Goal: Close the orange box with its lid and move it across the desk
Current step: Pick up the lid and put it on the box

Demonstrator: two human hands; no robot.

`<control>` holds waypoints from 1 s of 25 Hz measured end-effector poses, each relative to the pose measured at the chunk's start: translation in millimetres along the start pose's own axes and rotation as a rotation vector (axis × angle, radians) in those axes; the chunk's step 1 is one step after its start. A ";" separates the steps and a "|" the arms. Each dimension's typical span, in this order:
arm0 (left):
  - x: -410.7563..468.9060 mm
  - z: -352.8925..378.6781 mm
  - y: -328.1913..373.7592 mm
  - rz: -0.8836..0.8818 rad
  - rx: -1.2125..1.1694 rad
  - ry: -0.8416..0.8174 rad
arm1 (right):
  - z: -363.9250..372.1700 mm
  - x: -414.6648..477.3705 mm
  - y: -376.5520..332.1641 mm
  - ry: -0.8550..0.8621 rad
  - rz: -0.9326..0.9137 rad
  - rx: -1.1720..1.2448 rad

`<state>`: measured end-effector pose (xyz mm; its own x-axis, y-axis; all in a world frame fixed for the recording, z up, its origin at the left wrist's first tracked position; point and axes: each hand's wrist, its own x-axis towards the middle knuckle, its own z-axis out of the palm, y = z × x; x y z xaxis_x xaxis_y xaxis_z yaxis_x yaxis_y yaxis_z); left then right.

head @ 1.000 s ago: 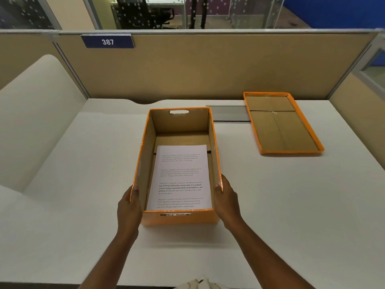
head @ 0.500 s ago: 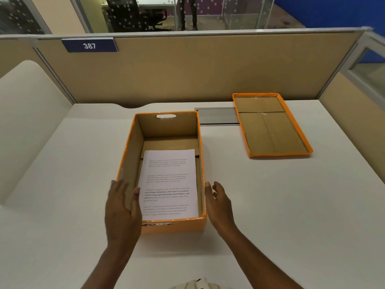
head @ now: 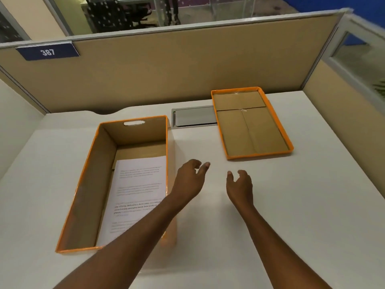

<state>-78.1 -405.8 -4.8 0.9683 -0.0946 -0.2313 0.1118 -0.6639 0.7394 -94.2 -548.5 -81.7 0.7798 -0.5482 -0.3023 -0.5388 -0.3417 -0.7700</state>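
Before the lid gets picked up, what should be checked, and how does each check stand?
1. Both hands free: left hand and right hand open, holding nothing. Ok.
2. Lid unobstructed, nothing on it. Ok.
3. Lid right way up for closing: it lies inside-up. Not ok.
4. Paper flat inside the box, below the rim. Ok.
5. Desk between hands and lid bare. Ok.

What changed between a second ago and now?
Both hands let go of the orange box; the left hand and right hand now reach, open and empty, toward the lid. Box, paper and lid stayed put.
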 end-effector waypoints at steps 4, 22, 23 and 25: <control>59.9 38.9 14.6 -0.206 -0.060 -0.109 | -25.9 56.6 9.1 0.107 0.020 -0.047; 190.1 118.8 16.6 -0.395 -0.146 -0.053 | -97.0 232.9 24.7 0.336 0.113 -0.273; 190.3 119.6 14.9 -0.399 -0.146 -0.063 | -96.4 233.4 26.0 0.328 0.112 -0.288; 189.1 120.3 11.3 -0.387 -0.114 -0.080 | -95.4 231.9 27.5 0.321 0.118 -0.327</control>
<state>79.4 -520.4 -116.3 0.8299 0.0859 -0.5512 0.4929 -0.5758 0.6523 41.4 -757.9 -119.5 0.5971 -0.7884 -0.1480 -0.7298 -0.4572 -0.5083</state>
